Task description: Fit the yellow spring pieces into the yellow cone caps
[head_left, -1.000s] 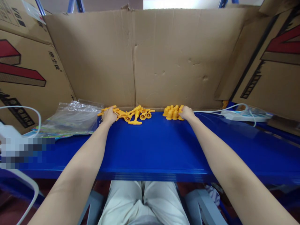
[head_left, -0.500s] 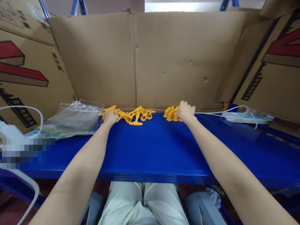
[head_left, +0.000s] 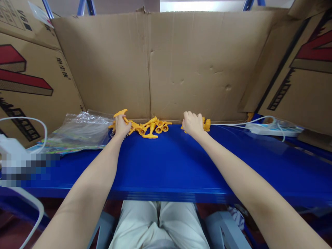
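My left hand (head_left: 122,127) is closed round a yellow T-shaped handle (head_left: 120,112), its crossbar tilted up above my fingers. Close beside it, more yellow T-shaped pieces with cupped ends (head_left: 151,130) lie in a loose heap along the back of the blue table, and bits of metal chain show near my wrist. My right hand (head_left: 193,122) is over a cluster of small yellow bell-shaped caps (head_left: 207,125), fingers bent down among them. It covers most of the cluster, and what its fingertips grip is hidden.
A cardboard panel (head_left: 197,65) stands upright along the back of the blue table (head_left: 160,166). Clear plastic bags (head_left: 83,129) lie at left. A white power strip (head_left: 272,130) with cables sits at right. Printed cartons (head_left: 26,83) flank both sides.
My left hand has raised a yellow T-shaped handle out of the heap. My right hand has moved left across the caps, uncovering those at the right end of the cluster.
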`<state>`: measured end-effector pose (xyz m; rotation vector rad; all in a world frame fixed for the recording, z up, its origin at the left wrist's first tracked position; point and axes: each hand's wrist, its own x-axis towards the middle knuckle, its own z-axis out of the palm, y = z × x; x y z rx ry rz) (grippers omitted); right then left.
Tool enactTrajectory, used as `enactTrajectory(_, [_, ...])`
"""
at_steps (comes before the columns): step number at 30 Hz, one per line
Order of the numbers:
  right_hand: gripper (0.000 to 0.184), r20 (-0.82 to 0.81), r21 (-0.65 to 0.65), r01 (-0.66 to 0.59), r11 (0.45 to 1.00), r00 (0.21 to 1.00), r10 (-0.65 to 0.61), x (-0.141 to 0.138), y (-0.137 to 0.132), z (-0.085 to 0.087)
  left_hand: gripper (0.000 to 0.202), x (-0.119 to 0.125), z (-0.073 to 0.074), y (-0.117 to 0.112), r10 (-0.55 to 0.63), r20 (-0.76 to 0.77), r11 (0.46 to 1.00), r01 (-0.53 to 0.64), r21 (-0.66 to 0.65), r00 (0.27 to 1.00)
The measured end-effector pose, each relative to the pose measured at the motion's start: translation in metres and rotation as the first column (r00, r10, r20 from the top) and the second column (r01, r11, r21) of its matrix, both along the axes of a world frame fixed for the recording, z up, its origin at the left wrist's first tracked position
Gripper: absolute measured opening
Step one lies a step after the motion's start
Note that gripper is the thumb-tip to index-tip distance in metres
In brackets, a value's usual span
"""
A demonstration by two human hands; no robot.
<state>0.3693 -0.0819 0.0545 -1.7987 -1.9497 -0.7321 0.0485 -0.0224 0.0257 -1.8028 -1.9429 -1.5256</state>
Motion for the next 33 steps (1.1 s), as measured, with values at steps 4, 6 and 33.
enactTrajectory(4, [0.029, 0.049, -0.033, -0.02, 0.999, 0.999, 0.022, -0.003, 0.0, -0.004, 0.045, 0.003, 0.005, -0.002, 0.038, 0.019, 0.999, -0.039, 0.032, 0.999])
enactTrajectory(6, [0.03, 0.076, -0.055, -0.043, 0.998, 0.996, 0.047, -0.004, 0.0, -0.006, 0.044, 0.004, 0.007, -0.003, 0.05, 0.012, 0.997, -0.051, 0.054, 0.999])
enactTrajectory(33, [0.033, 0.188, -0.435, -0.252, 0.864, 0.913, 0.361, -0.021, -0.001, -0.029, 0.066, -0.031, 0.034, -0.026, 0.457, 0.031, 0.846, -0.424, -0.323, 0.889])
